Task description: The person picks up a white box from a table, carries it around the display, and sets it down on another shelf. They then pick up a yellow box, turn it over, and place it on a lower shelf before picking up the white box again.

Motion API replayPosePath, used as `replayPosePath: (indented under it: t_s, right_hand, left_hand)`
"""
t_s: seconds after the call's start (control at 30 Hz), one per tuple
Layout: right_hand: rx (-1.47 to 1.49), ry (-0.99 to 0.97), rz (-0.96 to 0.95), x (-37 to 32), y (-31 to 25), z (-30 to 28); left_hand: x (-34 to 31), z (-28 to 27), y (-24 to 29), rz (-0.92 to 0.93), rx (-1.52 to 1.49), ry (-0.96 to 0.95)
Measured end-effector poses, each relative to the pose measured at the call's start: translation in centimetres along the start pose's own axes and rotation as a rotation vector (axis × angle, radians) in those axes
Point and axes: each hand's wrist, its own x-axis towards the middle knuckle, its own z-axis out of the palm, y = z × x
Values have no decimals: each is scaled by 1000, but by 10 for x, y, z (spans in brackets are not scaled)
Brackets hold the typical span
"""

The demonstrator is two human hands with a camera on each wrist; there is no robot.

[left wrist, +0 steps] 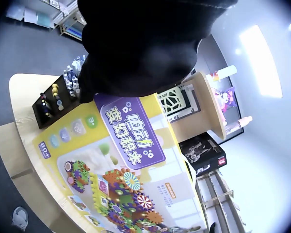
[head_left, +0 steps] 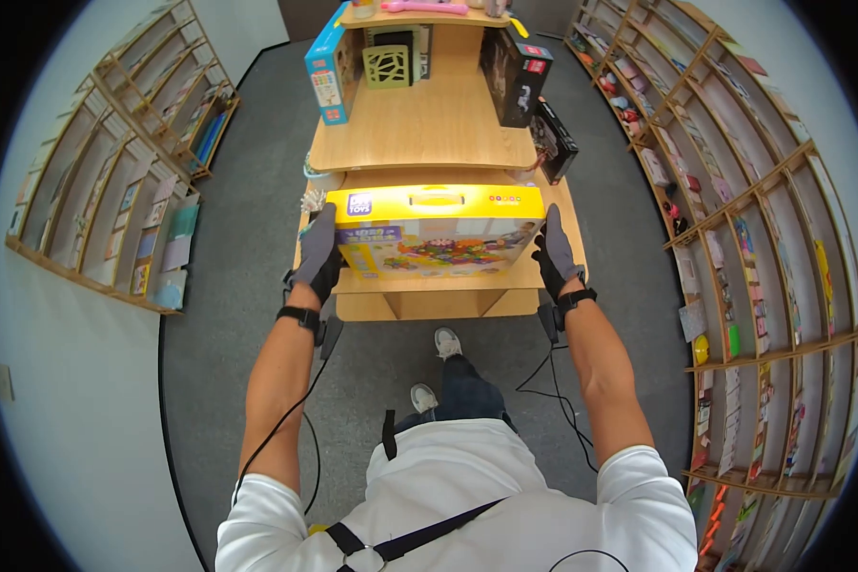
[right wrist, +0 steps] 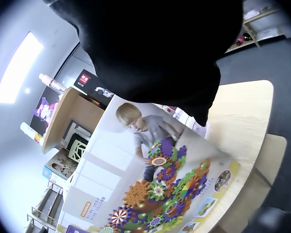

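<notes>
A large yellow building-block toy box (head_left: pixel 443 246) stands on its long edge over the front part of the wooden desk, its printed face with colourful gears turned toward me. My left hand (head_left: pixel 318 250), in a grey and black glove, grips the box's left end. The gloved right hand (head_left: pixel 557 250) holds the opposite end. In the left wrist view a dark glove (left wrist: pixel 140 48) covers the upper part and overlaps the box edge. Another dark glove (right wrist: pixel 155 53) fills the top of the right wrist view, above the pictured child and gears.
The wooden desk (head_left: pixel 419 143) has a raised shelf with a blue box (head_left: pixel 326 76) on the left and a black box (head_left: pixel 517 76) on the right. A dark pen organizer (left wrist: pixel 58 104) sits beside the toy box. Bookshelves (head_left: pixel 744 219) line both sides of the room.
</notes>
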Motion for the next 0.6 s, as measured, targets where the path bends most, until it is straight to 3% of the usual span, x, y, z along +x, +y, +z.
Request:
replayPosePath:
  t_s: [0.1,0.23,0.3,0.37,0.43,0.5,0.57,0.6]
  right_hand:
    - [80,122,-41,-2,35,-35]
    - [35,59,13,-18,103,-112]
    - [17,169,212,-50,128,-139]
    - [10,102,202,-44,190,-184]
    - [37,90,219,-51,168,-173]
    - [114,56,198,-45,144,-161]
    - [114,11,117,-35,106,-134]
    - [69,31,64,-39,79,-103]
  left_hand:
    - [-10,-23,-14,126,-61,-89]
    - [-47,-45,-43,170,-9,-93]
    - [-60,-60,-65,-13,134,-49]
    - [-48,-73,-97,-69,112,-68]
    - [-57,-89,-99,-120,85,-44]
    - [-55,-68,-77,-167,10,8]
    - [-43,-54,-52,26,30,52]
    - [-33,-48,-40,21,32,54]
